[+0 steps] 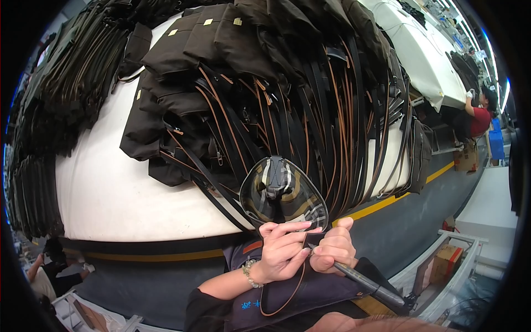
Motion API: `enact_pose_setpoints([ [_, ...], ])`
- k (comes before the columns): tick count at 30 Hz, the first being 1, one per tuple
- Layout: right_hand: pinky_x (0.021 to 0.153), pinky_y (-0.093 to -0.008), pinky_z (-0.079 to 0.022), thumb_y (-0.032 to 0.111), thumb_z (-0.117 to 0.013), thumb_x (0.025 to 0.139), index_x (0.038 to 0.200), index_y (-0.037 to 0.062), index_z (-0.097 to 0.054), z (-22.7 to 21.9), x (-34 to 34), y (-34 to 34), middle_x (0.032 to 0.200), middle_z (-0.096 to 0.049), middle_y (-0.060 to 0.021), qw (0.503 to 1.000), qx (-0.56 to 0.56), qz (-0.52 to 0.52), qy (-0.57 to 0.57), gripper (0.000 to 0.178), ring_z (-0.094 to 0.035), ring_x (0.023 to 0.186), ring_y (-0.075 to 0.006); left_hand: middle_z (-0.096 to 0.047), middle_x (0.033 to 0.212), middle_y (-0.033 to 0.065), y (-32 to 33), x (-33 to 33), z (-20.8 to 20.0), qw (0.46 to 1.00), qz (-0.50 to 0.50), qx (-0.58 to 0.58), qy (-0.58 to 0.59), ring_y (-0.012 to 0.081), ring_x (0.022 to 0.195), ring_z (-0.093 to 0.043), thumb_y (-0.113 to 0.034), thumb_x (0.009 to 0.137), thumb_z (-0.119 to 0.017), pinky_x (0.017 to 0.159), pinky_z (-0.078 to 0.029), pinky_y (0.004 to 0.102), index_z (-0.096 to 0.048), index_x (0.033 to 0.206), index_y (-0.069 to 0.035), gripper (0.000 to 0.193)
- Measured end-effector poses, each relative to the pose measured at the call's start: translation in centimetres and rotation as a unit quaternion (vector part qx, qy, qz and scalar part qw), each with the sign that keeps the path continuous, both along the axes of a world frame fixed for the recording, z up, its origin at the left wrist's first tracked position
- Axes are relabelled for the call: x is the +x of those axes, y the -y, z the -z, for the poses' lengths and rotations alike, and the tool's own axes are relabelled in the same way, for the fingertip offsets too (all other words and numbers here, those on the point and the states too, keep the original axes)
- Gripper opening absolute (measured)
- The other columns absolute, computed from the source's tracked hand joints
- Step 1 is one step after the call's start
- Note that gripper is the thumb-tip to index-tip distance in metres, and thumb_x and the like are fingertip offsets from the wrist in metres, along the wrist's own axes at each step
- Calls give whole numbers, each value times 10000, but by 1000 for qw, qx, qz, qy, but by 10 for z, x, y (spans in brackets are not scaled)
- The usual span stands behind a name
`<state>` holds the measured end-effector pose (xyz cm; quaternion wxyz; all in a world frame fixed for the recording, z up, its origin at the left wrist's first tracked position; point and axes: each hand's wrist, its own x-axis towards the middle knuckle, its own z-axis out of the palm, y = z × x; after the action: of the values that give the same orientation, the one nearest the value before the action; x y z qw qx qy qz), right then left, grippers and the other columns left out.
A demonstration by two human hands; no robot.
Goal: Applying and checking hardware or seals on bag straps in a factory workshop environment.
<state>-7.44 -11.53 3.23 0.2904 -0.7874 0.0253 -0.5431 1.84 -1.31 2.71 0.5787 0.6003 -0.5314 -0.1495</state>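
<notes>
An open dark bag with a zipped rim and plaid lining stands just beyond my hands, at the edge of the white table. My left hand, a bead bracelet at its wrist, pinches a small dark strap piece near the bag's rim. Closed around a long dark pen-like tool, my right hand touches the same spot. The tool's thin tip points in between my hands, and its thick end slants down to the right. Below my left hand hangs a narrow brown-edged strap.
A large heap of dark bags with dangling black and brown straps covers the white table. More dark bags hang at the left. A person in red works at far right; another person is at lower left.
</notes>
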Motion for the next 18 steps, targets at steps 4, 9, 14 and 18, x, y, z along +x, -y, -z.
enact_pose_setpoints([
  [4, 535, -282, -284, 165, -559, 825, 791, 66, -535, 0, -1, 0, 645, -540, 1, 1000, -7, -5, -6, 108, -474, 486, -121, -642, 963, 54, 0, 0, 0, 1000, -2, -2, -1, 174, 982, -549, -83, 702, -595, 799, -233, 309, -531, 583, -68, 136],
  [9, 533, -285, -292, 163, -559, 826, 800, 64, -531, 0, -1, 2, 652, -540, -1, 1000, -12, -29, -4, 107, -476, 489, -122, -649, 940, 66, 0, 1, -1, 1000, -1, 5, 0, 198, 974, -558, -87, 709, -577, 816, -246, 313, -587, 638, -67, 74],
  [14, 528, -284, -294, 165, -554, 830, 807, 60, -530, -1, 1, 4, 655, -540, -7, 1000, -11, -9, -14, 110, -474, 488, -124, -640, 973, 54, 2, 2, -1, 1000, -2, -2, 0, 180, 988, -548, -87, 711, -594, 795, -239, 308, -549, 596, -69, 125],
  [18, 528, -284, -294, 159, -554, 829, 807, 60, -531, -1, 1, 4, 658, -543, -7, 1000, -14, -25, -11, 104, -476, 489, -124, -640, 976, 52, 1, 2, 0, 1000, -1, 1, 5, 179, 989, -549, -85, 712, -594, 795, -240, 305, -551, 602, -71, 119],
])
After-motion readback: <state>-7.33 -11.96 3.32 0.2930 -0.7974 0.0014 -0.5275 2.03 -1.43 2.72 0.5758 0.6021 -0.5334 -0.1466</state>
